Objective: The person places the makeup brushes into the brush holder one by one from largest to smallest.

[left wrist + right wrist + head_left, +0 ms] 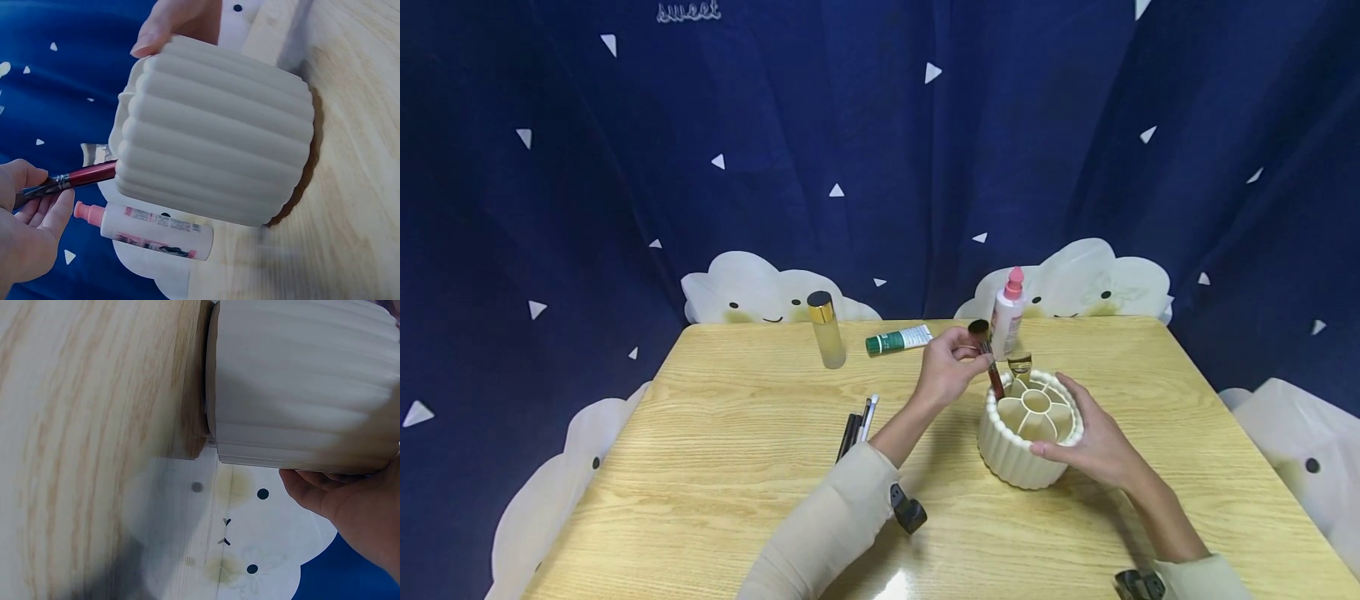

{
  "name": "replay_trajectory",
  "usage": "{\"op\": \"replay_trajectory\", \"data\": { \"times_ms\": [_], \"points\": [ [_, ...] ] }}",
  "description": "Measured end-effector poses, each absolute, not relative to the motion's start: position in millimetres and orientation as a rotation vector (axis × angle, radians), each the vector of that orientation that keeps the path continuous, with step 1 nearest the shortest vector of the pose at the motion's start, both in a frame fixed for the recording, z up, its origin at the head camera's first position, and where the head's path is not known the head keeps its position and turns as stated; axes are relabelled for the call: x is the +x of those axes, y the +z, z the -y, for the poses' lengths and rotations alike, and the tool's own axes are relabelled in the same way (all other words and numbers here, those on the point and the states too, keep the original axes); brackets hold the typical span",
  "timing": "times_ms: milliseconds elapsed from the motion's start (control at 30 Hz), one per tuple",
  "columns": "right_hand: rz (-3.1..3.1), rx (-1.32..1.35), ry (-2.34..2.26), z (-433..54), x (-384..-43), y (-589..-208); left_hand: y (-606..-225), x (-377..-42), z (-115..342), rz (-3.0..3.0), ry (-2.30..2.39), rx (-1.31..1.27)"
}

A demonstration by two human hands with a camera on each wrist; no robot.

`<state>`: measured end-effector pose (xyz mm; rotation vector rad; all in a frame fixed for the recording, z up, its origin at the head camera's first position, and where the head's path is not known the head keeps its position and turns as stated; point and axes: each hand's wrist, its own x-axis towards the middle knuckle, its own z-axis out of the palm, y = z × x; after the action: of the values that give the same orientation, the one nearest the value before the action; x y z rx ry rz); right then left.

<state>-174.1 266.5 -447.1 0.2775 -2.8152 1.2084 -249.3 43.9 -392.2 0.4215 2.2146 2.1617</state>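
Observation:
My left hand (950,367) pinches a makeup brush (996,379) near its dark bristle end. The brush's red handle (94,173) reaches down into a compartment at the left rim of a cream ribbed round organizer (1026,458). In the left wrist view my left hand (31,228) has thumb and fingers about the metal collar. My right hand (1097,442) grips the organizer from the right, thumb at the near rim and fingers round the far side. In the right wrist view the fingers of my right hand (362,500) lie along the ribbed wall.
Behind the organizer stands a white bottle with a pink pump (1009,312), next to a small clear-and-amber item (1020,364). A green-and-white tube (898,340) lies farther left, near a gold-collared bottle (827,329). Several slim pens or brushes (857,425) lie beside my left forearm.

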Motion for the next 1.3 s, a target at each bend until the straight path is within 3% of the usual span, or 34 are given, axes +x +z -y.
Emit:
{"op": "replay_trajectory", "data": {
  "times_ms": [567, 1067, 1300],
  "points": [
    [2.818, 0.280, 1.196, -267.9, -174.4, -447.6, -411.0, -240.4, -49.9, -2.465, 1.771, 0.493],
    [2.800, 0.282, 1.208, -267.1, -174.8, -449.7, -426.7, -238.2, -44.3, -2.660, 1.446, 0.747],
    [2.809, 0.280, 1.203, -267.0, -174.1, -448.1, -428.3, -239.2, -37.9, -2.578, 1.470, 0.764]
  ]
}}
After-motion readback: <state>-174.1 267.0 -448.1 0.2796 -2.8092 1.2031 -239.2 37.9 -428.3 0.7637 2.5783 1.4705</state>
